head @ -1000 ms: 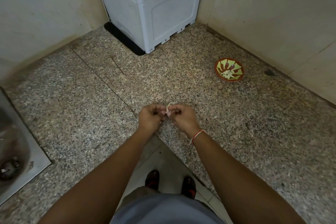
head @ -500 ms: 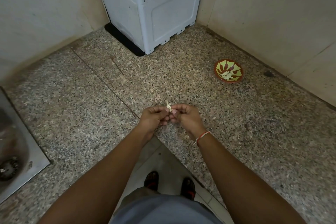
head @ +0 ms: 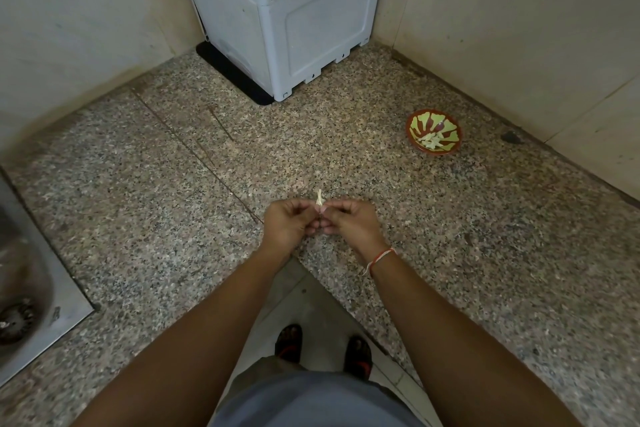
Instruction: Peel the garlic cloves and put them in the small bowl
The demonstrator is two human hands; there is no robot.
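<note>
Hands meet over the middle of the bench: the left hand (head: 289, 224) and the right hand (head: 349, 224) are knuckle to knuckle, fingers curled inward on both, pinching one garlic clove (head: 320, 199) between them. A pale wisp of the clove's skin sticks up above the fingertips; the rest of it is hidden in the grip. A red and white thread (head: 380, 256) is tied round the right wrist.

The small bowl (head: 434, 132) sits well apart from the hands, off to the right and further back, near the foot of the right wall (head: 519, 28). It is reddish brown outside with a yellow-green pattern inside, and a little heap of pale pieces lies in its bottom. Nothing stands between the hands and the bowl. A dark spot (head: 510, 137) marks the bench just beside the wall, to the bowl's right.

In the back corner stands a grey plastic box (head: 294, 10) on a black mat (head: 232, 76), its corner pointing toward the person. At the far left a steel sink (head: 31, 291) is let into the bench, with its drain (head: 15, 321) dark and grimy.

The bench (head: 138, 201) is speckled granite, with a thin seam running diagonally from the back left toward the hands. It wraps an inner corner, where the person stands in dark sandals (head: 323, 348) on a pale tiled floor (head: 311, 302). The walls are plain cream tile.
</note>
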